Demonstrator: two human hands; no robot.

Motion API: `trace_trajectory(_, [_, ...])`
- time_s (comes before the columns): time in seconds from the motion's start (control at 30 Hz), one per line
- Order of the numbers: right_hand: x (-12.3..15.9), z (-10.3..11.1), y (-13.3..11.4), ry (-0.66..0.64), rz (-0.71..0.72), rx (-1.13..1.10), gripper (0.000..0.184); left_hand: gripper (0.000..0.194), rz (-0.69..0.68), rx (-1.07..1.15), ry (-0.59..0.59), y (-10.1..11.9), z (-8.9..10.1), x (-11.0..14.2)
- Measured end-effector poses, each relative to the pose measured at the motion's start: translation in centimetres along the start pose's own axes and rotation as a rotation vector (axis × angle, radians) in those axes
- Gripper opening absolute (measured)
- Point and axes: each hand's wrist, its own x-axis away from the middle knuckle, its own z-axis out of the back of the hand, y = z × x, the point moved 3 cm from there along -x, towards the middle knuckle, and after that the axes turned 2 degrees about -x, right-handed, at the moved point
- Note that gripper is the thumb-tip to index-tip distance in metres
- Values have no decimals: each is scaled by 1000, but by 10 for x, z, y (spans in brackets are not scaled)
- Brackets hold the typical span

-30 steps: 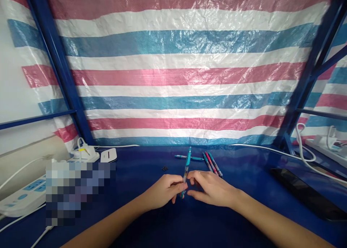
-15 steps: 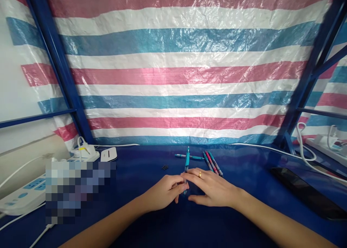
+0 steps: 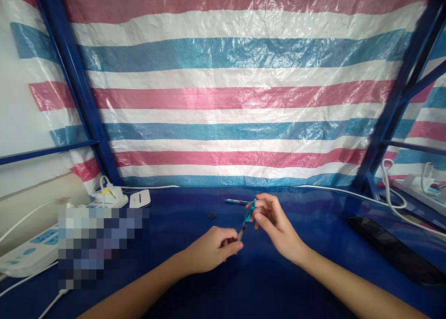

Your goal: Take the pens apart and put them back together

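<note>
Between my two hands a pen [image 3: 245,222] with a teal upper part and a clear barrel is tilted, its top leaning right. My left hand [image 3: 213,250] pinches the lower end between thumb and fingers. My right hand [image 3: 277,226], with a ring on one finger, has its thumb and fingertips at the teal upper end. Behind the held pen lies another teal pen [image 3: 237,201], its right part covered by my right hand. A small pile of dark little pieces [image 3: 212,216] sits to the left of the pens.
On the blue table [image 3: 181,207], a black phone [image 3: 393,249] lies at the right. White power strips [image 3: 31,249] with cables stand at the left, near a white box [image 3: 140,198]. Another white power strip [image 3: 420,189] is at the far right. A striped plastic sheet [image 3: 230,96] hangs behind.
My right hand has gone from the pen's lower part up to its teal top, and the pen now tilts right. The loose pens at the right are hidden behind this hand.
</note>
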Motion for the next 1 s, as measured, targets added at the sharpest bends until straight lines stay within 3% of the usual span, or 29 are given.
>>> trace_trajectory(0.07, [-5,1,-1,57,-63,-106,24,38,-14,-30,8,0,1,0])
trace_trajectory(0.2, [-12,6,-4,122,-129,-165,29,39,-6,-36,16,1,2,0])
trace_trajectory(0.4, [-12,10,-7,103,-156,-148,31,37,-11,-41,1,2,1,0])
trace_trajectory(0.77, [-14,17,12,129,-177,-232,26,34,-36,-30,4,4,1,3])
trace_trajectory(1.0, [-16,16,11,80,-186,-215,31,43,-62,-15,-19,5,0,5])
